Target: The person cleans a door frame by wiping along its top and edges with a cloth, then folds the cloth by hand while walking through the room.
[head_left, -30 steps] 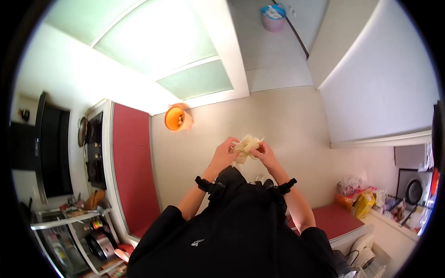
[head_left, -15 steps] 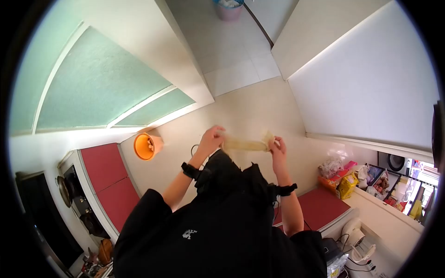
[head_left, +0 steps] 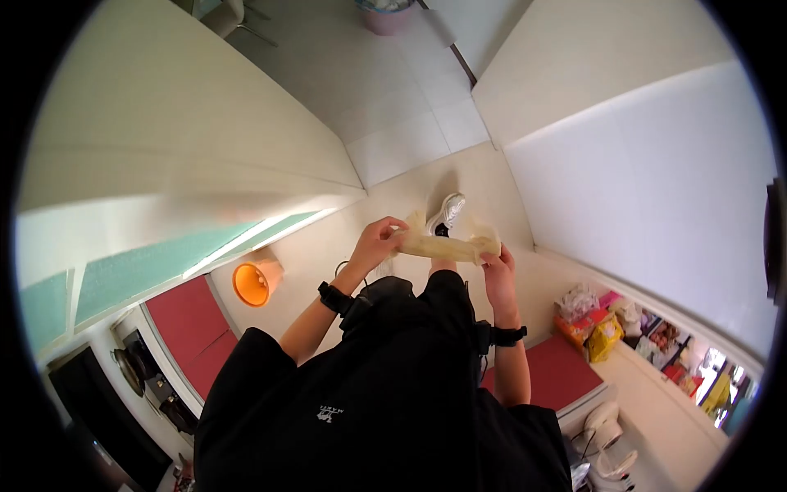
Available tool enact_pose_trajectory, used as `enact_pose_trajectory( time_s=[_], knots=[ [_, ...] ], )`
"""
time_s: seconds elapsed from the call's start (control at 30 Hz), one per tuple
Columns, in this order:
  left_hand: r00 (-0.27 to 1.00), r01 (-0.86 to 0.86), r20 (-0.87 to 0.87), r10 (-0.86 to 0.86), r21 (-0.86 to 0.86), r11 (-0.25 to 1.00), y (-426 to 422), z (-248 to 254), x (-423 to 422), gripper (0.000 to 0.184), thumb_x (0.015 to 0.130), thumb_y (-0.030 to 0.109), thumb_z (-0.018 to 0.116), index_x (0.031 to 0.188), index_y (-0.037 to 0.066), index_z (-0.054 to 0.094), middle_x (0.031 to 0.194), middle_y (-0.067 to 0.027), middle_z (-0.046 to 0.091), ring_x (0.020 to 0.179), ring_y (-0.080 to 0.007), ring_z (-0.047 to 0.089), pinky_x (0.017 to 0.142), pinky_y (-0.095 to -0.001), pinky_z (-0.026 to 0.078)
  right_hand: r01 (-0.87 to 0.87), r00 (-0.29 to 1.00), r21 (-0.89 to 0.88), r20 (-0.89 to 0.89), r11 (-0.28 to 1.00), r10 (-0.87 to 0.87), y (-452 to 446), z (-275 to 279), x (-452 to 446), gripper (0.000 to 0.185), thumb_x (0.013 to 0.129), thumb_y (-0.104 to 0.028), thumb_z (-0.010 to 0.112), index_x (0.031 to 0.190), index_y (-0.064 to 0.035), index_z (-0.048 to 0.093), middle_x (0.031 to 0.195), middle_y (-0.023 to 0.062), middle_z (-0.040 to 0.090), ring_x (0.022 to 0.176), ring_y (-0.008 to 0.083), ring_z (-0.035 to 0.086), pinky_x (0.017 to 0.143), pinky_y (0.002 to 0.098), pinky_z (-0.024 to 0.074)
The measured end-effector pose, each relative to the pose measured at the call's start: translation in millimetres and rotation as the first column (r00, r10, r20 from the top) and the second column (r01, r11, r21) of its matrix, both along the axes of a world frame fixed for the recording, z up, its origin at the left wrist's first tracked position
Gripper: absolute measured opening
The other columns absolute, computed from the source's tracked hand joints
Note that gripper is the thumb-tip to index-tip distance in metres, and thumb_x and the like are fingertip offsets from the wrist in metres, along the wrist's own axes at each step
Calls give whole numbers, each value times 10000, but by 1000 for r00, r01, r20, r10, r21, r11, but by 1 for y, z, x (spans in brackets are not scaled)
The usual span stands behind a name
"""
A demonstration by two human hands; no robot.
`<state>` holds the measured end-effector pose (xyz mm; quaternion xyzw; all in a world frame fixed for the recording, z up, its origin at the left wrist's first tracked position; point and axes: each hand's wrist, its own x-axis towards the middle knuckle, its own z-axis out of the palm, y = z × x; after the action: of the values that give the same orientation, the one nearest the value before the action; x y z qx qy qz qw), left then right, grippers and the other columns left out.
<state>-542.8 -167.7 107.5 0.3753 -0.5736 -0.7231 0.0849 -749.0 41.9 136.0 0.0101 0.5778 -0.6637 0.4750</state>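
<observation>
A thin, pale yellow plastic bag (head_left: pixel 443 248) is stretched crosswise in front of my body, crumpled at both ends. My left hand (head_left: pixel 379 244) pinches its left end between thumb and fingers. At the other end, my right hand (head_left: pixel 498 266) grips the right side, where loose film stands up above the fingers. Just beyond the bag, one of my feet in a silvery white shoe (head_left: pixel 451 208) shows on the floor. The middle of the bag hides part of that leg.
An orange bin (head_left: pixel 257 283) with something inside stands at the left by a red cabinet (head_left: pixel 193 324). Pale walls flank a doorway, with a pink bucket (head_left: pixel 385 18) past it. Bags and packets, including a yellow bag (head_left: pixel 605 338), crowd the right counter.
I have moved forward through the room, and the left-hand wall and door look shifted. A shoe has come into view. The bag stays held between both hands, its ends spread a little more.
</observation>
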Motion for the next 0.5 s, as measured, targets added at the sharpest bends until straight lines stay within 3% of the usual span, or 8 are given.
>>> enact_pose_trajectory(
  time_s=[0.17, 0.27, 0.37, 0.47, 0.5],
  knots=[
    [998, -55, 27, 58, -121, 991, -47, 18, -59, 221, 989, 93, 497, 1133, 23, 649, 807, -43, 669, 749, -101, 627, 661, -260, 508, -83, 996, -112, 27, 990, 86, -45, -35, -93, 281, 874, -16, 548, 1154, -15, 575, 1042, 47, 641, 995, 147, 601, 906, 301, 466],
    [973, -231, 13, 231, 43, 972, -65, 43, -105, 232, 990, 93, 492, 1159, 25, 635, 812, -41, 666, 769, -94, 627, 665, -251, 508, -38, 996, -132, 70, 991, 48, -79, -33, -147, 294, 905, -66, 554, 1195, -15, 558, 1035, 54, 637, 995, 151, 605, 891, 308, 483],
    [973, -230, 10, 230, -33, 973, -103, 30, -139, 214, 967, 85, 561, 1163, 30, 627, 829, -28, 652, 749, -81, 602, 649, -226, 487, -25, 997, -83, 77, 996, 32, -118, -33, -193, 342, 949, -187, 623, 1220, -4, 522, 1029, 77, 644, 953, 145, 618, 853, 299, 505],
    [971, -240, -31, 238, -57, 969, -118, 40, -172, 229, 916, 76, 658, 1139, 30, 630, 790, 5, 635, 707, -57, 555, 647, -215, 443, -217, 975, 51, -45, 975, 219, -154, -6, -221, 400, 926, -197, 681, 1232, 3, 516, 1012, 79, 652, 940, 139, 623, 828, 273, 496],
    [971, -239, -18, 239, -87, 967, -122, 39, -183, 223, 920, 79, 652, 1136, 30, 634, 779, 10, 632, 696, -55, 551, 635, -218, 438, -212, 974, 39, -70, 976, 215, -166, -1, -228, 415, 890, -188, 727, 1208, 3, 539, 945, 64, 662, 849, 129, 628, 766, 260, 487]
  ],
)
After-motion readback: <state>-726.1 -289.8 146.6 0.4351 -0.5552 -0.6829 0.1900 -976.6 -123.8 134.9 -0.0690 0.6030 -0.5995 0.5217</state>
